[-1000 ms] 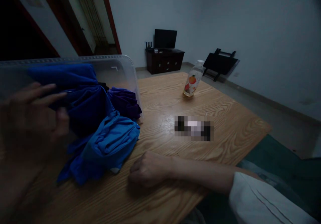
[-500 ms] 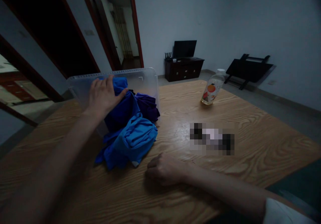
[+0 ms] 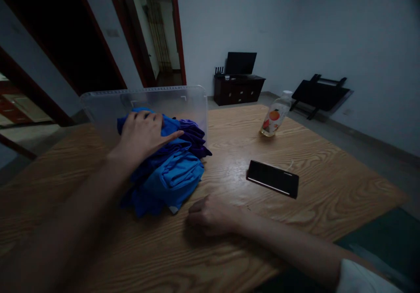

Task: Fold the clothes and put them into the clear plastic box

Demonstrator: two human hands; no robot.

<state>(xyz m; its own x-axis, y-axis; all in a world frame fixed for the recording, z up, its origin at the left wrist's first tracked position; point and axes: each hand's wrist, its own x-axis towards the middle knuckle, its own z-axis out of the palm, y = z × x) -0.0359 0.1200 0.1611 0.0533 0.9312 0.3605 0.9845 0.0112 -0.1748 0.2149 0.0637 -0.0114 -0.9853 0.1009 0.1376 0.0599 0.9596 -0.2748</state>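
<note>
My left hand [image 3: 142, 133] lies over the top of a heap of blue clothing [image 3: 179, 175], thumb stretched out to the right and fingers bent over the fabric. A dark purple garment [image 3: 193, 137] bunches up beside the thumb. The heap is at the front of a clear plastic bin [image 3: 193, 96], and its bright blue part spills onto the table. How much cloth is deeper in the bin is hidden by my hand and arm. My right hand [image 3: 211, 214] rests on the table as a loose fist, just right of the heap, with nothing visible in it.
On the wooden table [image 3: 236, 135], a black phone [image 3: 273, 178] lies right of the heap, and a clear bottle with a white cap [image 3: 275, 114] stands farther back. Beyond are a dark cabinet [image 3: 239, 88] with a screen [image 3: 241, 63] and a folded black table [image 3: 318, 94].
My left hand has moved down and slightly right over the heap, and the upper blue cloth has shifted with it. My right hand stays a fist on the table. The view has shifted slightly.
</note>
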